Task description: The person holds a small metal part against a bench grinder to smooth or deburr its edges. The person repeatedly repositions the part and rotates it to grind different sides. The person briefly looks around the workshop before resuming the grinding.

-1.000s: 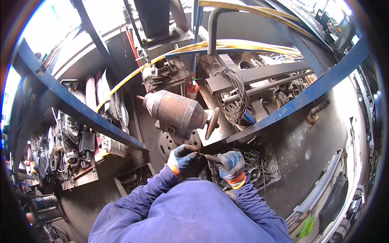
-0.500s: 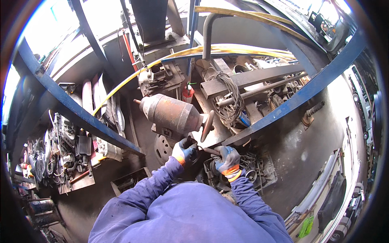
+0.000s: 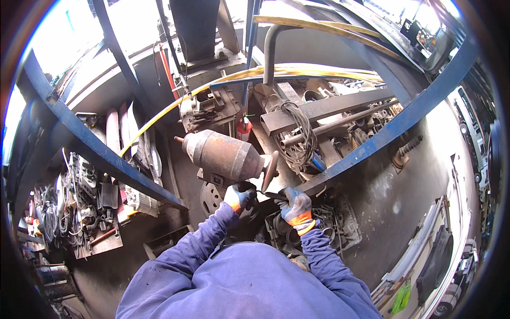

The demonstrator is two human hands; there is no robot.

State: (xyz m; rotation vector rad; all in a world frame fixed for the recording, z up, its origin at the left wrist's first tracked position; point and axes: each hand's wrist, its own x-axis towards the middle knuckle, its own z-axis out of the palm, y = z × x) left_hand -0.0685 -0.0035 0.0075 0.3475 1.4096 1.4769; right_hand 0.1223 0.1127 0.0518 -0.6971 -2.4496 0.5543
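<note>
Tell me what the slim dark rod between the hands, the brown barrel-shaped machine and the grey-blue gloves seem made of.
Slim dark rod: probably dull steel, judging by its dark, stiff look; too small to be sure. Brown barrel-shaped machine: likely metal, worn matte, given its rust-like mottling. Grey-blue gloves: apparently knit fabric, by the matte grey backs; the blue patches may be rubbery coating.
</note>
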